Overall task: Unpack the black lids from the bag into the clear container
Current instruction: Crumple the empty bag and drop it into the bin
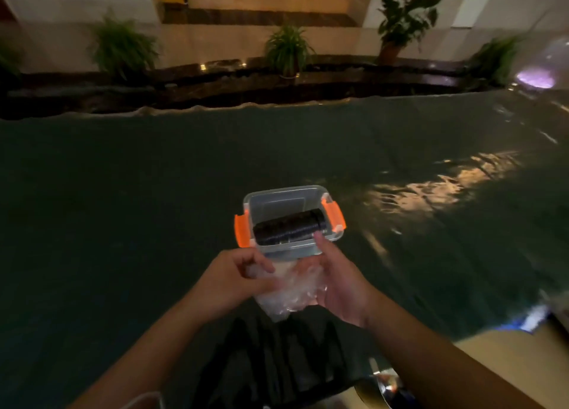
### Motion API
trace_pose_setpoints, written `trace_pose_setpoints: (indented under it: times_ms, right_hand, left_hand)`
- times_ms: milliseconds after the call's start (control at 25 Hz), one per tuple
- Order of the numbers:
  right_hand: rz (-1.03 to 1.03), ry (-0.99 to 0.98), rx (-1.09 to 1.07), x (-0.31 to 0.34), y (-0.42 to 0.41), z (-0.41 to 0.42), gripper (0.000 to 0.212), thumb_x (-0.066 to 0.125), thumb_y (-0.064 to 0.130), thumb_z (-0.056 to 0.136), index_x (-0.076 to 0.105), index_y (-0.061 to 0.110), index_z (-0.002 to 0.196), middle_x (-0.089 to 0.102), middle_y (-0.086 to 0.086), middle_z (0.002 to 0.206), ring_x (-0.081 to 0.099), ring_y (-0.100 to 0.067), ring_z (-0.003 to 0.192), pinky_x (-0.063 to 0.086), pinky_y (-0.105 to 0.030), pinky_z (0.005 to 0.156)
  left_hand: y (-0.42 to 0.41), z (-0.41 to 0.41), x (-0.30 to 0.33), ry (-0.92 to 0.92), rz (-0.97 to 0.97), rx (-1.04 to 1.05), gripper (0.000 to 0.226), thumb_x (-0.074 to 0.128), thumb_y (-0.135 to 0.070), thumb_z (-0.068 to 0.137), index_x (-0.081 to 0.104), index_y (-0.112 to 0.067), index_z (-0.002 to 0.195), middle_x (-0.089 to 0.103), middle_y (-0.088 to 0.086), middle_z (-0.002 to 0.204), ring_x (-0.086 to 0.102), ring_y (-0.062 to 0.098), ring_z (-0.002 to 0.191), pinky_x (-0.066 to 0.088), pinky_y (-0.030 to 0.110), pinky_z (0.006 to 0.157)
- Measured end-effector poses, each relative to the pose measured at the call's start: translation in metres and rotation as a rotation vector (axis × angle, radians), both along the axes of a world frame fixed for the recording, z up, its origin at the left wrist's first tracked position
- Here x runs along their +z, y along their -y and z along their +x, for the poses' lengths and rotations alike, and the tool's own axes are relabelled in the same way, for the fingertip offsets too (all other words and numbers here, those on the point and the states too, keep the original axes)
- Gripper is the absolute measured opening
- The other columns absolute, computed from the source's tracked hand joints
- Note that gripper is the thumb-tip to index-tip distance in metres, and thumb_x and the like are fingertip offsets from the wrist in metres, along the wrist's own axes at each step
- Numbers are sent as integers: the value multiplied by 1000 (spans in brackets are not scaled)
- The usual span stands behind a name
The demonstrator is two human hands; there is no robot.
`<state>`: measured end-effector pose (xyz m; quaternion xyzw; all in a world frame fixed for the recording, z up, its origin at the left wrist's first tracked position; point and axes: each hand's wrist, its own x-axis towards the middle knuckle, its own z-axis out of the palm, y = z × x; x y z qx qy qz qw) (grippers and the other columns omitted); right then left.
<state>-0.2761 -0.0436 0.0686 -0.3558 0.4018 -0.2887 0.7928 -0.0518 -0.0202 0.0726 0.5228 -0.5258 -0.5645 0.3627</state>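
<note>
A clear container (278,201) with orange side latches (241,230) sits on a dark cloth-covered table. A row of black lids (289,228) lies on edge along its near side. Just in front of the container, both hands hold a crumpled clear plastic bag (286,288). My left hand (234,279) pinches the bag's left top edge with curled fingers. My right hand (338,285) grips the bag's right side, its thumb pointing up against the container's near wall. The bag looks empty, though its inside is blurred.
The dark table cloth (154,193) spreads wide on all sides. Black folded material (277,362) lies at the near edge below the bag. A shiny metal object (388,384) sits at the lower right. Potted plants (288,50) line a ledge beyond the table.
</note>
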Motion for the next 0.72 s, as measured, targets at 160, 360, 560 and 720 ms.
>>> trace_pose_setpoints:
  times_ms: [160, 360, 560, 720]
  right_hand:
    - [-178, -250, -116, -1, -24, -76, 34, 75, -14, 79, 66, 18, 86, 67, -5, 83, 64, -15, 68, 54, -26, 57]
    - [-187, -501, -553, -11, -86, -202, 35, 74, -15, 81, 71, 12, 104, 73, -11, 90, 68, -23, 77, 59, -38, 71]
    - [-16, -699, -933, -57, -166, -335, 27, 76, -10, 81, 72, 16, 82, 70, 1, 68, 63, -16, 60, 54, -28, 56]
    - [189, -750, -1006, -122, -208, -412, 19, 78, 0, 77, 73, 18, 75, 68, 1, 66, 60, -18, 62, 49, -33, 61]
  left_hand:
    - [9, -83, 10, 128, -172, -169, 38, 88, -6, 67, 70, -28, 90, 71, -8, 88, 66, 5, 78, 56, 26, 71]
    - [1, -212, -10, 271, -341, -412, 55, 83, -38, 75, 58, -34, 124, 66, -16, 111, 63, 0, 103, 54, 24, 88]
    - [-32, -335, -47, 644, -807, -709, 65, 66, -52, 80, 58, -17, 134, 60, 5, 134, 55, 24, 126, 46, 35, 104]
    - [-74, -412, -100, 678, -761, -882, 67, 76, -44, 73, 61, -13, 129, 64, 11, 126, 61, 31, 116, 53, 42, 95]
